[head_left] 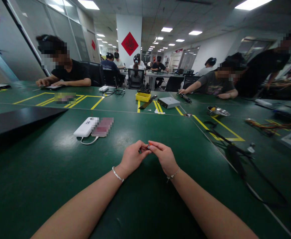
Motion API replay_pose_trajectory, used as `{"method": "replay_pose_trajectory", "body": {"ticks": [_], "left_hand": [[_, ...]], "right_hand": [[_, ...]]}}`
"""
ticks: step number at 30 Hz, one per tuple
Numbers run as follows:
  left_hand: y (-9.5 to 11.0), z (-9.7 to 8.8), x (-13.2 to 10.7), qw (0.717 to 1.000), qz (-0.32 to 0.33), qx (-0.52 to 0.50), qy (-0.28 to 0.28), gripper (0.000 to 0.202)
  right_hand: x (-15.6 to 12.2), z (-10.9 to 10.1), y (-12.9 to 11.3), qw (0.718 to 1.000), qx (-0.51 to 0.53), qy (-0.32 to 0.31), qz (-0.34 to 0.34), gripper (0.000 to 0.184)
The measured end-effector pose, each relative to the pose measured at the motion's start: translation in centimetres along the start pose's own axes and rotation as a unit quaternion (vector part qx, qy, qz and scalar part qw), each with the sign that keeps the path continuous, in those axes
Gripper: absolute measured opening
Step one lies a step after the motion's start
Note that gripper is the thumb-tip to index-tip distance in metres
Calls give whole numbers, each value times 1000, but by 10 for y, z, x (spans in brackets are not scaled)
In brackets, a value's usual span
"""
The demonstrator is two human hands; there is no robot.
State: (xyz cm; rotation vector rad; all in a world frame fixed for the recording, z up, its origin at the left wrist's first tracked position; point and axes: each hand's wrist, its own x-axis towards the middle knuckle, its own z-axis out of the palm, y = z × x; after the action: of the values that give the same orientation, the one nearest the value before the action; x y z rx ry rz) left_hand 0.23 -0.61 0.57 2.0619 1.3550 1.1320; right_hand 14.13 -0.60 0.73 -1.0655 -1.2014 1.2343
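My left hand point(133, 156) and my right hand point(163, 156) meet over the green table point(60, 172), fingertips pinched together. Between them sits a tiny part with an orange-red tip point(149, 145); both hands are closed on it. It is too small to name. Each wrist wears a thin bracelet. A white power bank point(86, 127) with a short cable lies to the far left of my hands.
A black flat panel point(16, 121) lies at left. A yellow tray point(143, 96), a grey box point(168, 102) and a metal bowl point(218, 111) stand farther off. Black cables point(237, 159) run at right. Several people sit at the table's far side.
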Motion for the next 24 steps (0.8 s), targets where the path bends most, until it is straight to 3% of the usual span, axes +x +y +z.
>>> {"method": "replay_pose_trajectory", "body": {"ticks": [3, 6, 8, 10, 12, 14, 20, 24], "left_hand": [[-1, 1, 1, 1000, -12, -23, -7, 28], [-6, 2, 2, 998, -51, -31, -4, 33], [-12, 3, 4, 997, -66, -32, -3, 34], [-16, 4, 5, 997, -74, -28, -7, 35], [-19, 5, 5, 997, -74, -23, -11, 36], [-20, 5, 5, 997, -74, -19, -15, 36], [-17, 3, 5, 997, -80, -1, -23, 33], [-20, 2, 6, 999, -44, 12, -31, 28]], "right_hand": [[13, -21, -4, 997, -55, 45, -10, 29], [28, -67, -10, 973, -182, 134, -37, 29], [35, -105, -14, 924, -307, 219, -58, 30], [36, -143, -16, 852, -438, 285, -30, 32], [34, -173, -15, 787, -527, 321, 20, 34], [31, -193, -10, 748, -571, 333, 63, 36], [32, -216, 6, 737, -582, 327, 107, 35], [32, -222, 5, 730, -548, 361, 193, 35]]}}
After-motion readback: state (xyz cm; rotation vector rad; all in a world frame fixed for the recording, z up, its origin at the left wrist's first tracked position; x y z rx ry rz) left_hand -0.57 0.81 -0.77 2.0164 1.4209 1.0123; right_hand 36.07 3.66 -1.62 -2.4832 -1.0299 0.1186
